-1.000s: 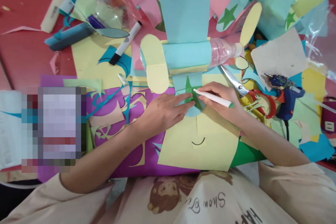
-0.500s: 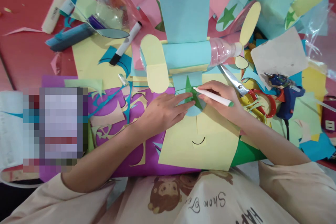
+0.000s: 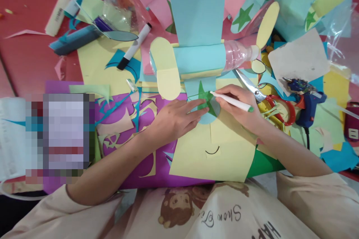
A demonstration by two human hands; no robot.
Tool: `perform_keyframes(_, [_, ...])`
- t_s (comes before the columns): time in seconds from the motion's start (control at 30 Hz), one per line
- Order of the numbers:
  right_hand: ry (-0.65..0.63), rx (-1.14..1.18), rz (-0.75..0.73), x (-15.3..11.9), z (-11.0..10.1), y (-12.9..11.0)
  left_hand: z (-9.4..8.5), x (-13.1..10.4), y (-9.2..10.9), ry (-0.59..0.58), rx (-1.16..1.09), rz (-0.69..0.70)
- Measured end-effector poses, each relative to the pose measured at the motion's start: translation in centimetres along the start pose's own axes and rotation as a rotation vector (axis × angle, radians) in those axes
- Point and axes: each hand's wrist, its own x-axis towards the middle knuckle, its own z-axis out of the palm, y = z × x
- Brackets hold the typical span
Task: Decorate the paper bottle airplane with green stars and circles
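Observation:
My right hand (image 3: 238, 104) is closed round a white marker (image 3: 234, 101) with a green end, its tip on a green star (image 3: 212, 107) on the rounded end of a light blue paper strip (image 3: 189, 86). My left hand (image 3: 176, 119) lies with fingers spread, its fingertips on the star and the strip. Above the hands lies a clear bottle (image 3: 238, 55) wrapped in light blue paper, with a yellow rounded piece (image 3: 168, 82) at its left end. Under the hands is a yellow sheet (image 3: 213, 160) with a small drawn curve.
Scissors (image 3: 283, 108) with red handles and a blue glue gun (image 3: 307, 108) lie at the right. A black-and-white marker (image 3: 134, 46) and a blue roll (image 3: 74, 39) are at the upper left. Purple paper (image 3: 165, 179) and scraps spread around the left arm.
My right hand and the marker have shifted slightly to the right, the tip moving a little along the star. My left hand stays in place.

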Motion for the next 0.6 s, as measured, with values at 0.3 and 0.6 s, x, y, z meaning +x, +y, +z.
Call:
perform_keyframes(0.3, [-0.026,-0.010,-0.029,-0.02,-0.05,-0.27,-0.10,0.05,0.01,-0.008,0.001,-0.001])
perform_keyframes(0.6, [-0.095,-0.029,-0.072,0.08,0.03,-0.27,-0.11,0.02,0.01,-0.017,0.003,-0.004])
